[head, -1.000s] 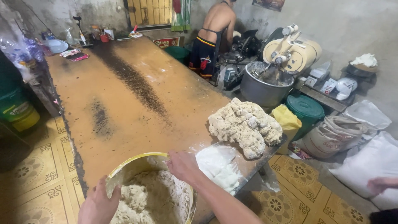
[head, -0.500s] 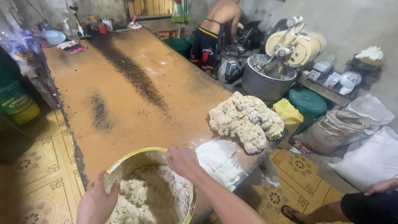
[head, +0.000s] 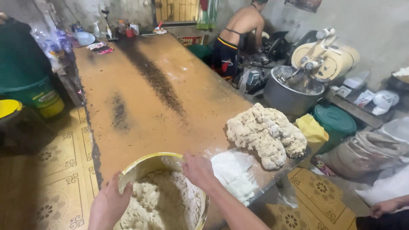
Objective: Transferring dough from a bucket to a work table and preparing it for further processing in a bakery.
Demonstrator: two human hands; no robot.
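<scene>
Bowl [head: 145,164] of crumbly dough [head: 157,204] at near table [head: 140,106] edge, now closer to dough pile [head: 266,134] than before. Left hand [head: 108,204] gripping bowl rim, right hand [head: 198,170] clasped on far rim. Flour [head: 232,174] beside bowl.

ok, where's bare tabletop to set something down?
Free: the long brown tabletop from the dough heap back to the far-end clutter. Crowded: near corner, with the yellow bowl, both hands and flour pile.
</scene>
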